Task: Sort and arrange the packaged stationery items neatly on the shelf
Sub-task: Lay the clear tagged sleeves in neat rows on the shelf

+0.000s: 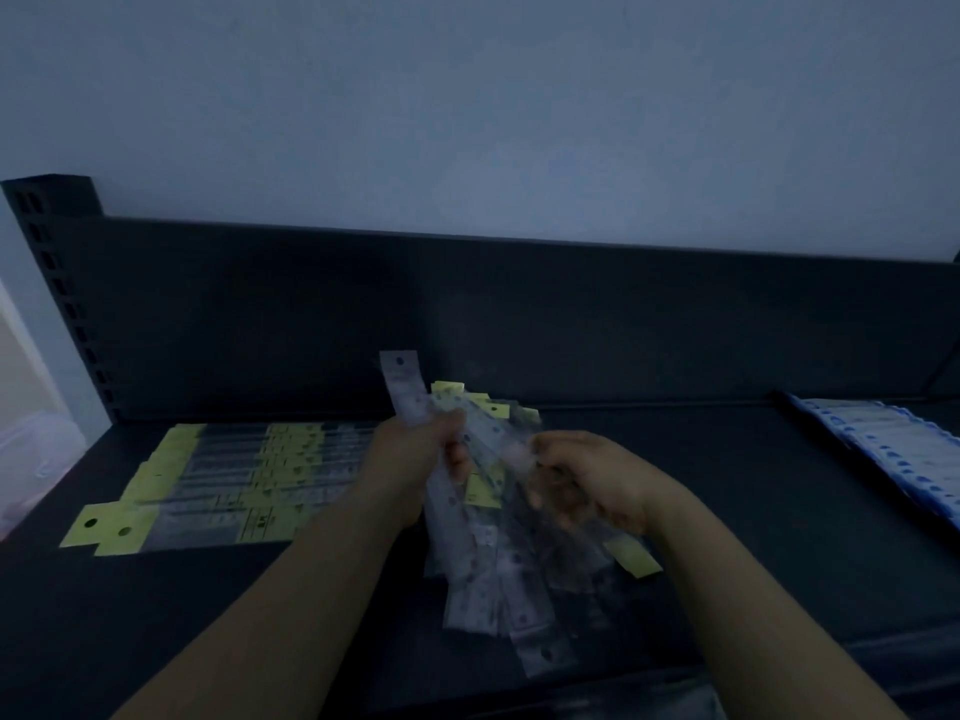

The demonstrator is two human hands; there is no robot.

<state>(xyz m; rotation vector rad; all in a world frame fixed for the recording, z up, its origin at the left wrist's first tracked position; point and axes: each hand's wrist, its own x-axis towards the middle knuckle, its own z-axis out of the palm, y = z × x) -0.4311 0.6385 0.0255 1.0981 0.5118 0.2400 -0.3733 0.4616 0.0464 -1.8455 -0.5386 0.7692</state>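
Dim light over a dark shelf (727, 511). Both hands are closed on a fanned bundle of clear packets (483, 569) held just above the shelf's middle. The left hand (410, 459) grips its upper part and the right hand (587, 485) curls round its right edge. A row of yellow-tagged packets (234, 480) lies flat at left, blue packets (893, 459) at far right.
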